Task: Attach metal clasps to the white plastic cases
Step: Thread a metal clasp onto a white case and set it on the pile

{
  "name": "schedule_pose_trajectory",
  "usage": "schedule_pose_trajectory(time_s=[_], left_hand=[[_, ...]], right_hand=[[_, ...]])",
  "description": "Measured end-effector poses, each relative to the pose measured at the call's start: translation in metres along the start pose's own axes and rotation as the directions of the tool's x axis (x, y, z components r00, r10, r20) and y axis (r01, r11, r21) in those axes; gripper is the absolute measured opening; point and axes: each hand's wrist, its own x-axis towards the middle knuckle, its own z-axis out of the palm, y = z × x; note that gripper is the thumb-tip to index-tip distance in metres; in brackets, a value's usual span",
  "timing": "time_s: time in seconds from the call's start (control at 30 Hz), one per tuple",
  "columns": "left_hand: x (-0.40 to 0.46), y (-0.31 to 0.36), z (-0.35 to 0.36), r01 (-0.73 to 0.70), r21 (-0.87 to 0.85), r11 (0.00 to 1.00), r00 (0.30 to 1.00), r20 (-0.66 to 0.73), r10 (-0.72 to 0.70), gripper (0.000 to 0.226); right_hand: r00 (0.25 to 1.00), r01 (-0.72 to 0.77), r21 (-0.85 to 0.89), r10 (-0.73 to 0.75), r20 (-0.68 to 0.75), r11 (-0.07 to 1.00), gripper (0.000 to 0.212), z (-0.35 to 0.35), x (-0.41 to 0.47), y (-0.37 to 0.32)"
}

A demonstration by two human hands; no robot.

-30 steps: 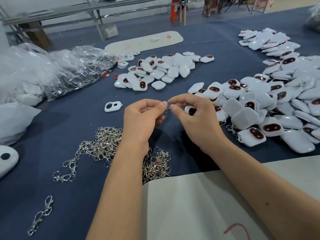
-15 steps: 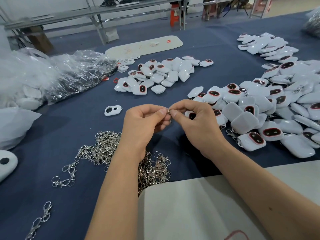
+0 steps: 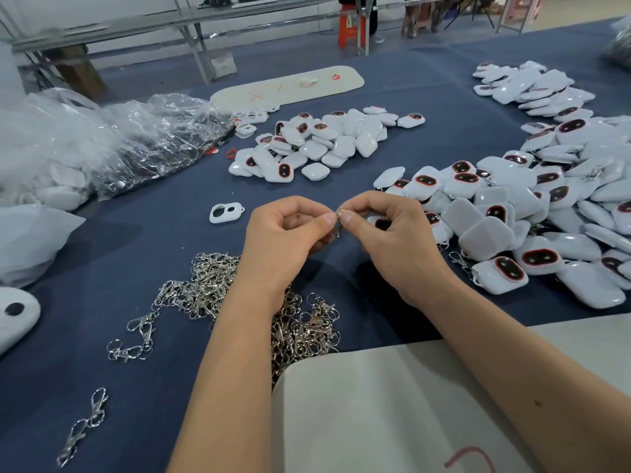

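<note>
The left hand point(image 3: 286, 240) and right hand point(image 3: 392, 233) are pinching one small metal clasp point(image 3: 339, 222) between fingertips above the blue table point(image 3: 143, 268) (loose clasps point(image 3: 205, 291) are lying below), white cases point(image 3: 512, 213) heaped to the right.

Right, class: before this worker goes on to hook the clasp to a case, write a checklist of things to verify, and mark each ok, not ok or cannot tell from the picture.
1. Clasp pinched between the left hand and the right hand: ok.
2. Clasp's ring opened enough to thread: cannot tell, it is too small and partly covered by fingertips.
3. A white case already in hand: cannot tell; something dark and white peeks from under the right palm.
4. Cases within reach: ok, the pile of cases lies just right of the hands.
5. Spare clasps to hand: ok, the heap of clasps lies under the left wrist.
</note>
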Motion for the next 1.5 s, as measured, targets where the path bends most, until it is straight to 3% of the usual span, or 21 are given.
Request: schedule_pose_trajectory(time_s=[0.77, 1.03, 1.23, 1.5], left_hand=[[0.003, -0.005, -0.005, -0.032, 0.141, 0.989, 0.996, 0.081, 0.020, 0.010], [0.004, -0.005, -0.005, -0.046, 0.234, 0.971, 0.995, 0.100, 0.023, 0.015], [0.004, -0.008, -0.004, -0.131, 0.373, 0.919, 0.990, 0.091, 0.104, 0.016], [0.003, -0.008, 0.004, -0.193, 0.299, 0.935, 0.981, 0.080, 0.177, 0.017]], right_hand=[[0.999, 0.050, -0.165, -0.049, 0.010, 0.985, 0.015, 0.002, -0.004, -0.006], [0.975, 0.214, -0.306, -0.223, 0.005, 0.928, 0.012, 0.004, -0.005, -0.006], [0.945, 0.299, -0.411, -0.328, -0.001, 0.861, 0.011, 0.004, -0.004, -0.004], [0.943, 0.281, -0.348, -0.325, -0.073, 0.894, 0.013, 0.000, -0.002, -0.004]])
